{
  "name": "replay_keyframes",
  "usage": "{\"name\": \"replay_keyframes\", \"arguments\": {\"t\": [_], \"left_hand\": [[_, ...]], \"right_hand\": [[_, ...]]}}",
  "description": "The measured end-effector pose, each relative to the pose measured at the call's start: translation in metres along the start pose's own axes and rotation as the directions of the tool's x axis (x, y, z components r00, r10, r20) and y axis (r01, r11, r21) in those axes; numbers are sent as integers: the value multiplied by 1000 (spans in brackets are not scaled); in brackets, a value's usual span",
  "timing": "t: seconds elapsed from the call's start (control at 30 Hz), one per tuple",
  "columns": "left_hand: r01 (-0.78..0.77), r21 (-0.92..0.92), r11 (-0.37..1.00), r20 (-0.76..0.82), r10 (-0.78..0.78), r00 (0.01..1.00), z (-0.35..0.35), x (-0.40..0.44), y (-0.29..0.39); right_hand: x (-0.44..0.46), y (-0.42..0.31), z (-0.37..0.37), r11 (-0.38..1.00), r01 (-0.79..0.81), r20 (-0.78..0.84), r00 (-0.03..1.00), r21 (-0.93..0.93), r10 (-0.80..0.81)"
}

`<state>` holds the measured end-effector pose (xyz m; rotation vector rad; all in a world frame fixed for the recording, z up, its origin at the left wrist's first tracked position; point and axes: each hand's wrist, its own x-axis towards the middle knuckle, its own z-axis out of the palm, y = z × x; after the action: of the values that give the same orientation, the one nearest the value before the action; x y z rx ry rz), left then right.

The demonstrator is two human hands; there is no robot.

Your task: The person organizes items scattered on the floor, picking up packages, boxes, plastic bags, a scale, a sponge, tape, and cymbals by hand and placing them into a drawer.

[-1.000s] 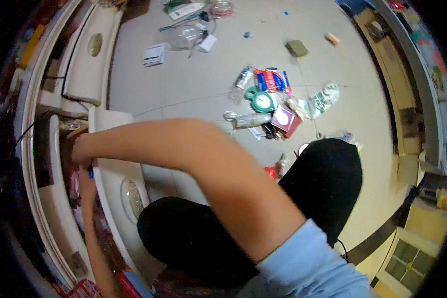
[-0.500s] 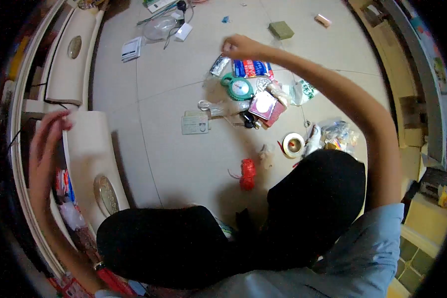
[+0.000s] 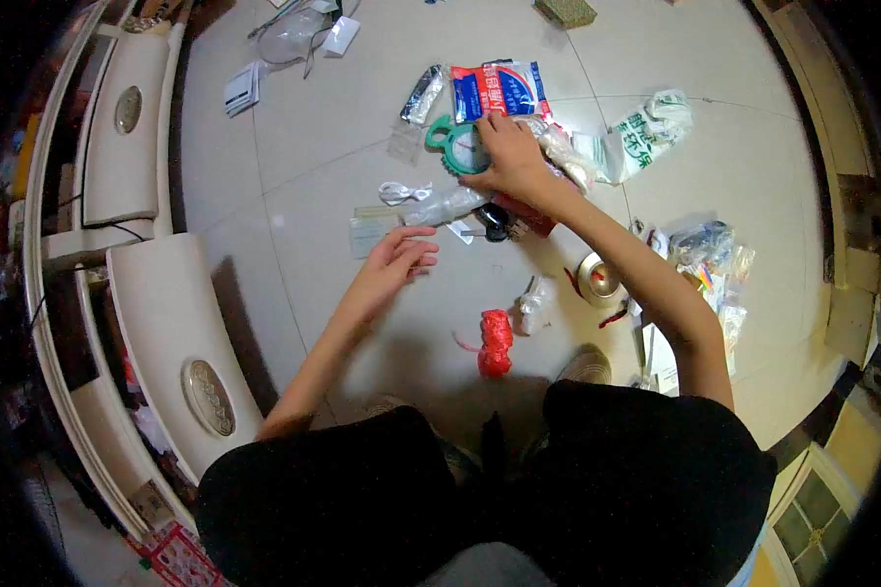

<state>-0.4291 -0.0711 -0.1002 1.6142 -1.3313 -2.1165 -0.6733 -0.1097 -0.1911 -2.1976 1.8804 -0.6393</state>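
Fingers of the right hand arch over the green-framed dial, grip unclear; the left hand hovers nearby, fingers loosely parted.

Packet lies behind the dial

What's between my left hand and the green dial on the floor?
Seen from above, a clear plastic-wrapped bundle lies between your left hand and the green dial. Your right hand also covers the dial's right side.
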Motion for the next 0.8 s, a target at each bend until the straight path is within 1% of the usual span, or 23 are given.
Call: {"name": "replay_keyframes", "arguments": {"t": [0.03, 0.1, 0.13, 0.2, 0.23, 0.3, 0.33, 0.43, 0.47, 0.53, 0.57, 0.6, 0.67, 0.7, 0.77, 0.8], "left_hand": [[-10, -66, 998, -16, 9, 1000, 2, 5, -5], [-60, -31, 998, -93, 57, 994, 9, 8, -11], [-81, -15, 997, -130, 78, 988, 15, 8, -11], [-81, -169, 982, -114, 62, 992, 27, 8, -10], [-77, -247, 966, -105, 53, 993, 32, 6, -11], [-107, -334, 937, -111, 73, 991, 38, 4, -10], [-124, -372, 920, -114, 88, 990, 39, 3, -9], [-176, -577, 797, -103, 143, 984, 39, 6, -14], [-204, -626, 753, -114, 170, 979, 39, 7, -19], [-257, -714, 652, -143, 224, 964, 38, 4, -31], [-309, -601, 737, -224, 215, 950, 41, -2, -32], [-344, -475, 810, -303, 216, 928, 46, -12, -34], [-279, -417, 865, -349, 131, 928, 44, -30, -47], [-241, -391, 888, -371, 87, 925, 43, -39, -53], [-116, -534, 837, -399, -128, 908, 39, -42, -73], [-120, -518, 847, -428, -134, 894, 33, -43, -95]], "right_hand": [[-1, -1, -5, 999, -11, 15, 1000, 34, 10], [-4, -3, -13, 993, -31, 44, 999, 110, 26], [-6, -4, -15, 992, -15, -22, 1000, 129, 18], [-6, -8, -20, 986, 25, -148, 989, 167, 0], [-5, -12, -25, 978, 51, -153, 988, 203, -20], [1, -18, -40, 956, 102, -169, 984, 274, -57], [3, -25, -52, 955, 94, -140, 989, 280, -56], [-7, -47, -67, 898, 79, -184, 983, 432, 1], [-16, -56, -70, 900, 53, -138, 990, 432, 8], [-35, -76, -68, 873, 5, 7, 1000, 488, -10], [-45, -86, -66, 859, -22, 80, 997, 512, -22], [-57, -97, -60, 856, 2, 83, 995, 517, -53], [-76, -116, -48, 848, 68, 71, 990, 526, -124], [-85, -121, -36, 830, 124, -16, 990, 544, -137], [-94, -128, -23, 759, 73, 44, 990, 647, -133], [-96, -129, -14, 738, 30, 53, 995, 674, -89]]}}
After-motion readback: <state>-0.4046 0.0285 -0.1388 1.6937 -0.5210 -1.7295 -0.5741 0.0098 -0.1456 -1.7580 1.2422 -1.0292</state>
